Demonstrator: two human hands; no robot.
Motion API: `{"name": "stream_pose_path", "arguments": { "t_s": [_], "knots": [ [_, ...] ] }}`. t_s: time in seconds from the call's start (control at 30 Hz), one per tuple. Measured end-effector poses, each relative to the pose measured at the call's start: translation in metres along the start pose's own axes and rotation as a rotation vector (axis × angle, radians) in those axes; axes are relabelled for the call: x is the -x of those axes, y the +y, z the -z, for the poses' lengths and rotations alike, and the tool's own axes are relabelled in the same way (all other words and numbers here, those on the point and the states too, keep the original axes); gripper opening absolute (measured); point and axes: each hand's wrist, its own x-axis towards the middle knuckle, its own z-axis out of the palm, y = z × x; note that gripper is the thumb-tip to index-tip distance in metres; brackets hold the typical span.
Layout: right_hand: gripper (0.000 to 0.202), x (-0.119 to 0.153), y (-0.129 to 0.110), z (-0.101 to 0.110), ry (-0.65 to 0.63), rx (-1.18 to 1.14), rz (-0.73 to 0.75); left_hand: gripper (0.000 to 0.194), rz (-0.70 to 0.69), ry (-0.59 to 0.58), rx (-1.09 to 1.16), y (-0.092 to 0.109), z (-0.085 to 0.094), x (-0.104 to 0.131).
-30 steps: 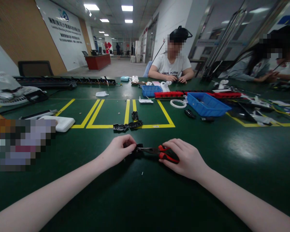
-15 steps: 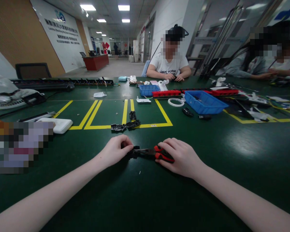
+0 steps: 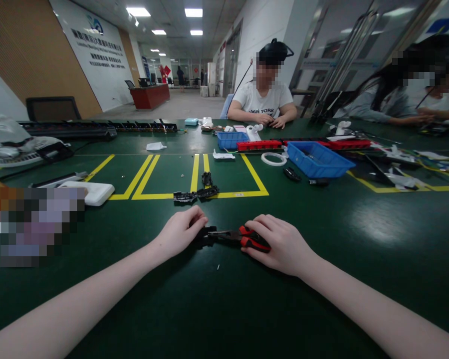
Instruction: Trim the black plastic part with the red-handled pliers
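My right hand (image 3: 275, 244) is closed around the red-and-black handles of a pair of long-nose pliers (image 3: 252, 239), whose jaws point left. The jaw tips reach a small black plastic part (image 3: 208, 237); whether they grip it I cannot tell. My left hand (image 3: 183, 229) pinches the left side of that part, its fingers hiding much of it. Just beyond lie several black plastic pieces (image 3: 202, 192) on the yellow tape line. A tiny white sliver (image 3: 218, 267) rests on the green table (image 3: 224, 314) nearer to me.
At the right stands a blue bin (image 3: 318, 160), with a roll of white tape (image 3: 273, 159) and a dark oval object (image 3: 292, 174) beside it. A white device (image 3: 97, 193) lies at the left. Across the table sits a person (image 3: 264, 102); more people are at the far right.
My left fingers have shifted slightly on the black part, with the fingertips raised a little. The pliers and my right hand stay nearly in place. The whole view has drifted slightly.
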Motion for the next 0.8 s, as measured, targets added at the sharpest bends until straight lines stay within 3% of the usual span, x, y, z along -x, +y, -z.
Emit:
{"name": "stream_pose_path", "arguments": {
  "t_s": [0.17, 0.37, 0.67, 0.8],
  "knots": [
    [0.038, 0.001, 0.001, 0.000, 0.000, -0.002, -0.005, 0.034, -0.077, -0.020, 0.000, -0.001, 0.003, 0.001],
    [0.037, 0.001, 0.001, 0.000, 0.018, -0.001, 0.001, 0.022, -0.033, -0.106, -0.043, 0.000, 0.010, 0.001],
    [0.037, 0.001, 0.005, -0.002, 0.018, 0.003, 0.019, 0.018, 0.092, -0.421, 0.112, 0.004, 0.030, -0.024],
    [0.037, 0.001, 0.006, -0.003, 0.015, -0.002, 0.017, 0.016, 0.111, -0.459, 0.071, 0.007, 0.031, -0.031]
  ]
}}
